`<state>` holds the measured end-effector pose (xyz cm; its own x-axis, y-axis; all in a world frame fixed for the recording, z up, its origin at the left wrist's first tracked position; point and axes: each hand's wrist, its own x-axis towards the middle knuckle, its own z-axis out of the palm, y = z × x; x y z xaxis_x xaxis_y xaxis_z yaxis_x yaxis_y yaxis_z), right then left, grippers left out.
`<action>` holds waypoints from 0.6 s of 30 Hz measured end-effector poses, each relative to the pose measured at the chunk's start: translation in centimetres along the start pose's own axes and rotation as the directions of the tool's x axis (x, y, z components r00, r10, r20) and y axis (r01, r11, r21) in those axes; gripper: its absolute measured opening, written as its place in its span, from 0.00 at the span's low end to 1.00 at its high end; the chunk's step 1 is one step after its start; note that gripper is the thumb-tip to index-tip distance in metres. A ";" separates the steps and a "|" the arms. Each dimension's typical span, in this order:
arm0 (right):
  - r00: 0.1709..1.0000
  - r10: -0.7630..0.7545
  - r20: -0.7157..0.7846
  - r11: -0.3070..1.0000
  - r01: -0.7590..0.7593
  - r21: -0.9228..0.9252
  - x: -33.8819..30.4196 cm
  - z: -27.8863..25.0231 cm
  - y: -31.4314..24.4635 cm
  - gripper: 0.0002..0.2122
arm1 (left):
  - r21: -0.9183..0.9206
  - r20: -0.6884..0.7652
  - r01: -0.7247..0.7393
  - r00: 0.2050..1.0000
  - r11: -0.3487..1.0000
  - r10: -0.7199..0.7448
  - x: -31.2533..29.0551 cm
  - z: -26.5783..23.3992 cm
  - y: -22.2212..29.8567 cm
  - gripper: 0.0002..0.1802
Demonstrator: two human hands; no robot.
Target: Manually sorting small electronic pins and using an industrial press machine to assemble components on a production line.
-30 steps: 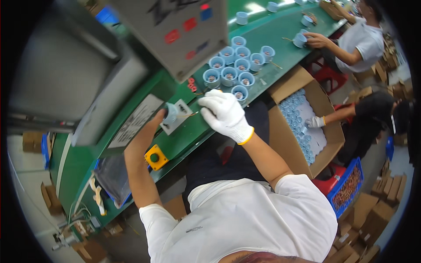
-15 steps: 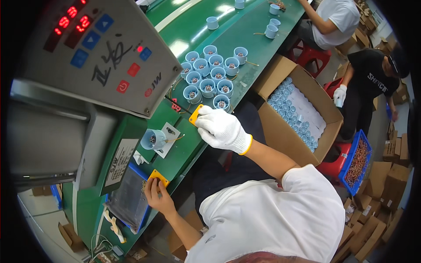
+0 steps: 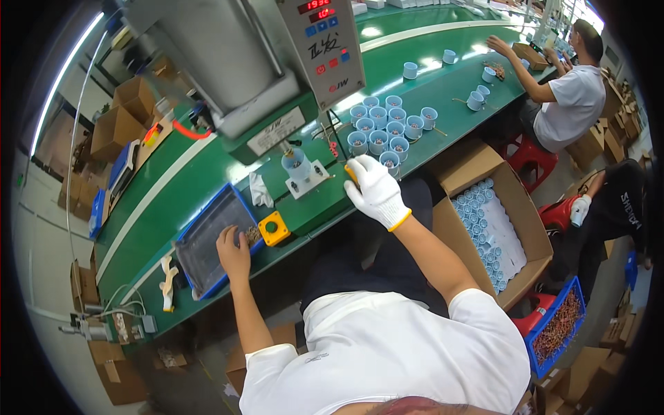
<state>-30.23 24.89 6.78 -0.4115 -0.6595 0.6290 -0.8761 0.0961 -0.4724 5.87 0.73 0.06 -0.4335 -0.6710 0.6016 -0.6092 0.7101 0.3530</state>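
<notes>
My bare left hand (image 3: 234, 253) reaches over the near end of a blue-rimmed tray (image 3: 228, 197), fingers apart among small brass-coloured parts (image 3: 253, 235). Beside it a yellow push-button box (image 3: 274, 229) with a green button shows uncovered. My white-gloved right hand (image 3: 377, 188) is curled over a second yellow push-button box (image 3: 351, 173), mostly hidden under the glove. Between the hands, a light-blue plastic cup (image 3: 296, 164) stands on a metal fixture plate (image 3: 309, 181), with the spindle of the press (image 3: 287, 146) reaching down to it.
Several light-blue cups with wired parts (image 3: 378, 142) stand right of the press. An open carton (image 3: 532, 266) of cups is at my right. A white glove (image 3: 168, 282) lies left of the tray. Two co-workers sit at the right; one (image 3: 570, 97) works along the bench.
My left hand has left the near yellow push-button box and moved left to the tray. The spindle now meets the cup. My right hand stays at its box; the view has swung left.
</notes>
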 end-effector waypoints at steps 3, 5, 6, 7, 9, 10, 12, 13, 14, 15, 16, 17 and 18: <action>0.999 -0.041 -0.020 0.999 0.041 -0.003 0.0 0.3 0.0 0.15 | 0.136 0.052 0.155 0.985 0.978 -0.164 -0.6 -1.1 -3.6 0.18; 0.997 -0.065 0.039 0.997 0.067 -0.045 -0.2 0.7 0.7 0.14 | 0.025 0.381 0.222 0.899 0.975 -0.214 0.2 -2.0 -5.2 0.17; 0.997 -0.076 0.016 0.996 0.077 -0.037 -0.3 1.0 1.0 0.13 | 0.054 0.405 0.243 0.881 0.969 -0.243 0.7 -2.0 -4.8 0.15; 0.998 -0.063 0.019 0.998 0.064 -0.022 -0.4 0.8 0.6 0.12 | 0.042 0.437 0.308 0.850 0.951 -0.294 0.8 -2.2 -4.7 0.16; 0.997 -0.065 0.030 0.998 0.065 -0.022 -0.5 0.9 1.0 0.12 | 0.030 0.462 0.372 0.818 0.928 -0.343 2.0 -2.2 -4.5 0.17; 0.997 -0.076 0.021 0.997 0.076 -0.019 -0.5 1.1 1.2 0.12 | 0.098 0.506 0.327 0.797 0.940 -0.330 2.6 -2.0 -4.6 0.17; 0.996 -0.080 0.026 0.996 0.081 -0.040 -0.8 1.2 1.4 0.13 | 0.166 0.540 0.286 0.774 0.944 -0.330 3.3 -1.8 -5.0 0.17; 0.997 -0.072 0.031 0.996 0.074 -0.048 -0.8 1.3 1.4 0.14 | 0.171 0.550 0.263 0.774 0.950 -0.314 3.4 -1.7 -5.2 0.17; 0.996 -0.078 0.035 0.996 0.079 -0.045 -0.9 1.3 1.4 0.14 | 0.175 0.564 0.237 0.771 0.956 -0.295 3.2 -1.4 -5.5 0.17; 0.996 -0.067 0.052 0.996 0.070 -0.056 -0.7 1.3 1.0 0.14 | 0.181 0.558 0.244 0.772 0.953 -0.304 2.9 -1.4 -6.2 0.17; 0.996 -0.056 0.069 0.996 0.060 -0.067 -0.6 1.3 0.7 0.15 | 0.171 0.543 0.200 0.798 0.965 -0.262 2.5 -1.4 -6.8 0.16; 0.996 -0.054 0.067 0.996 0.059 -0.070 -0.6 1.2 0.8 0.15 | 0.152 0.534 0.146 0.820 0.978 -0.205 2.7 -1.5 -6.5 0.16; 0.997 -0.054 0.051 0.996 0.057 -0.068 -0.6 1.1 0.9 0.15 | 0.150 0.534 0.144 0.821 0.978 -0.203 2.8 -1.8 -6.3 0.16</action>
<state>-30.52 24.57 5.27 -0.3503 -0.7010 0.6212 -0.9133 0.1085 -0.3926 9.65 -5.26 0.80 -0.5868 -0.8087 0.0400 -0.7581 0.5661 0.3239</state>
